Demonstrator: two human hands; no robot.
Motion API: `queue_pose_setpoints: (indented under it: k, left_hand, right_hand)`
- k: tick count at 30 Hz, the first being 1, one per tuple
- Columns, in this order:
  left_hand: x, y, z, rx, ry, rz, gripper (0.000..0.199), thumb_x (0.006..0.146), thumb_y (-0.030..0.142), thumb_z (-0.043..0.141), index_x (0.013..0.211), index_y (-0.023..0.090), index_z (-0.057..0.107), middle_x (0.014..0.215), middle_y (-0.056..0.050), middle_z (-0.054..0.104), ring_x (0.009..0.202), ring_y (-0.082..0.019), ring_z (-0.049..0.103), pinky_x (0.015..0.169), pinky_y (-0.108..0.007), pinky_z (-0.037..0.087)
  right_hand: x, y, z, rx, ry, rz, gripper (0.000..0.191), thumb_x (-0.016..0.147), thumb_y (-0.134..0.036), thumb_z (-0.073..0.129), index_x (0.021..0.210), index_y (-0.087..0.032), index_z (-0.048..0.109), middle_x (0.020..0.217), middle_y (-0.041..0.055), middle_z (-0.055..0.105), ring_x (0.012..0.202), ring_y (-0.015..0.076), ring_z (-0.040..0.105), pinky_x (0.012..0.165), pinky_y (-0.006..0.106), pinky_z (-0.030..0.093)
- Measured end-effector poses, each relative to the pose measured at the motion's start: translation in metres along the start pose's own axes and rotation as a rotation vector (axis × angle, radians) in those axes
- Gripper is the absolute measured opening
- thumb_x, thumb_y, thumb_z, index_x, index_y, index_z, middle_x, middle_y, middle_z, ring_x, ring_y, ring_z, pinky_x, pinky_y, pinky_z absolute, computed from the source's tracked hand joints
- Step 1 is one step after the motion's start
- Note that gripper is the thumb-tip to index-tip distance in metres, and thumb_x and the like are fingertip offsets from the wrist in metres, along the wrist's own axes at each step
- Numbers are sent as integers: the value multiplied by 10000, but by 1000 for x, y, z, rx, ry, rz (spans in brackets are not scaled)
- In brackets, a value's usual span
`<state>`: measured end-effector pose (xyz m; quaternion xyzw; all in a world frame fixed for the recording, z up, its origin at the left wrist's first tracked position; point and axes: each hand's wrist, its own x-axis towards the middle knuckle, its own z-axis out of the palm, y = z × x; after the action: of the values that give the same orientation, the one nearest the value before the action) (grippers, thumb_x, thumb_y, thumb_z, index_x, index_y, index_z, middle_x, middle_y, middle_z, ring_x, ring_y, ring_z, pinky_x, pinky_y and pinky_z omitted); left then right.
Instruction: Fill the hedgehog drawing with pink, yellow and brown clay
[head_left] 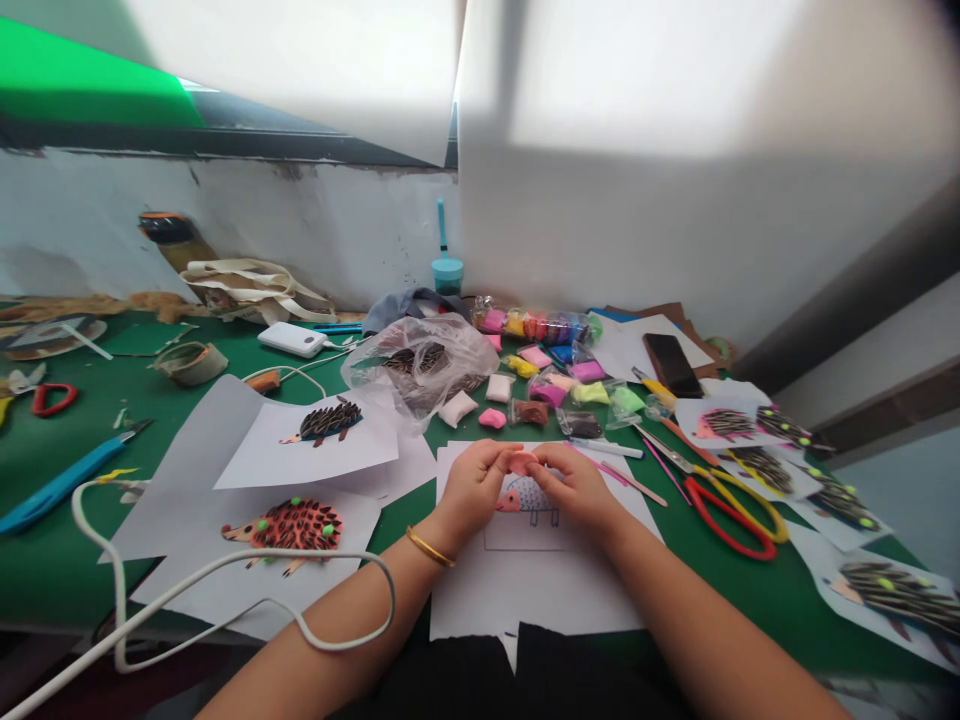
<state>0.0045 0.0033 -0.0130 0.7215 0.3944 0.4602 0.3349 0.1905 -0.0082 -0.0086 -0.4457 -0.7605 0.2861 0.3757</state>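
Observation:
Both my hands meet over a white sheet of paper (480, 590) with a hedgehog drawing (532, 497), its face filled in pink. Between the fingertips is a small piece of pink modelling clay (519, 461). My left hand (476, 485) pinches it from the left, with a gold bangle on that wrist. From the right, my right hand (576, 490) closes on the same piece with thumb and fingers. The hands hide the upper part of the drawing.
Clay packets (532, 412) and a plastic bag (427, 370) lie beyond the paper. Scissors (731, 505) and finished hedgehogs (761, 465) are at right. At left lie more hedgehog sheets (300, 585) and a blue cutter (67, 482); a white cable (225, 560) crosses my left forearm.

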Motion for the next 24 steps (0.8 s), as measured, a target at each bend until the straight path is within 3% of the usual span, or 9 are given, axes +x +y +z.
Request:
queue_pose_setpoints:
  k: [3, 8, 12, 17, 20, 24]
  left_hand:
    - [0, -1, 1, 18, -14, 6, 255, 962, 334, 536, 1121, 221, 700, 953, -46, 697, 893, -172, 628, 815, -306, 492]
    - [0, 6, 0, 63, 3, -4, 128, 873, 305, 682, 792, 220, 733, 753, -7, 668, 768, -154, 596, 746, -281, 467]
    - [0, 6, 0, 9, 17, -6, 109, 879, 300, 679, 830, 225, 741, 804, -9, 686, 786, -148, 606, 758, -277, 472]
    - [-2, 3, 2, 36, -27, 53, 206, 899, 367, 649, 1032, 237, 736, 880, -39, 661, 834, -162, 607, 743, -279, 494]
    - [-3, 3, 2, 86, -55, 87, 162, 899, 363, 651, 930, 239, 751, 837, -29, 663, 812, -155, 601, 765, -283, 483]
    - [-2, 2, 2, 53, 16, 0, 197, 905, 381, 638, 844, 212, 718, 777, -18, 678, 756, -150, 612, 717, -274, 480]
  right_hand:
    - [-1, 1, 2, -65, 33, 9, 290, 953, -394, 502, 803, -211, 669, 789, 32, 680, 754, 182, 614, 700, 302, 463]
    - [-1, 3, 4, -52, -17, -17, 208, 922, -359, 556, 845, -208, 676, 825, 32, 691, 782, 182, 617, 725, 303, 457]
    - [0, 4, 3, 12, -66, -33, 236, 915, -412, 585, 865, -206, 689, 842, 29, 694, 796, 181, 624, 733, 296, 462]
    - [0, 6, 6, -94, -19, -56, 245, 915, -310, 535, 724, -191, 633, 697, 15, 624, 669, 156, 561, 630, 280, 416]
    - [-1, 4, 7, -146, 1, -67, 246, 873, -276, 560, 643, -195, 592, 625, 3, 573, 614, 150, 522, 586, 279, 389]
    - [0, 1, 5, -34, 30, -30, 204, 920, -331, 562, 822, -220, 703, 797, 31, 705, 761, 182, 628, 726, 313, 471]
